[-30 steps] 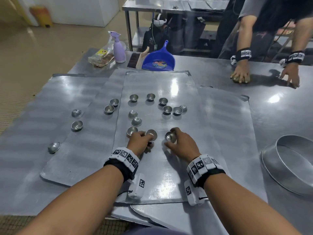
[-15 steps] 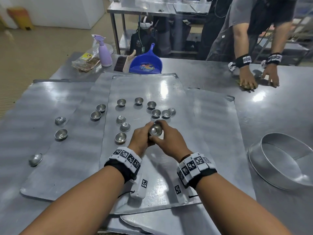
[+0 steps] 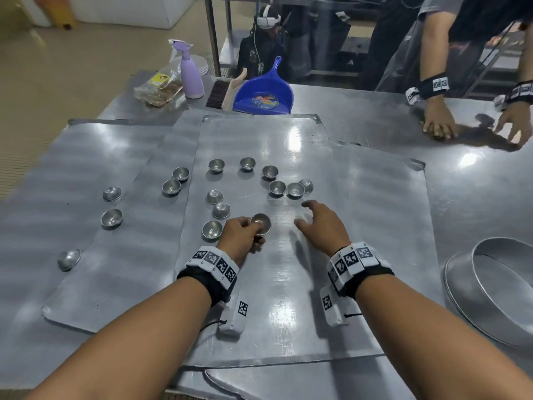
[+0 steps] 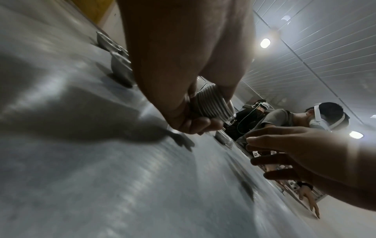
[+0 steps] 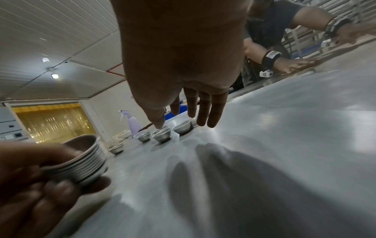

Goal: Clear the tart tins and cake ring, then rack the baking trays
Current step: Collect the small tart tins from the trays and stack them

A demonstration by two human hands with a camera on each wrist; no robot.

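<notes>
My left hand (image 3: 245, 235) grips a nested stack of small metal tart tins (image 3: 260, 223) just above the middle baking tray (image 3: 277, 313); the stack's ribbed side shows in the left wrist view (image 4: 211, 104) and the right wrist view (image 5: 87, 162). My right hand (image 3: 310, 215) hovers open, fingers spread, just short of a cluster of three tins (image 3: 291, 188). Several more single tins (image 3: 215, 196) lie scattered on the trays, some upside down. The cake ring (image 3: 496, 287) stands on the table at the right.
Overlapping flat trays (image 3: 95, 197) cover the steel table. At the back are a blue dustpan (image 3: 264, 93), a brush (image 3: 222, 93), a purple spray bottle (image 3: 190, 73) and a plastic bag (image 3: 158, 88). Another person's hands (image 3: 438, 119) press on the table's far right.
Both hands met and the right hand's tin went onto the left hand's stack. The right hand then let go and moved forward and right toward the cluster of tins.
</notes>
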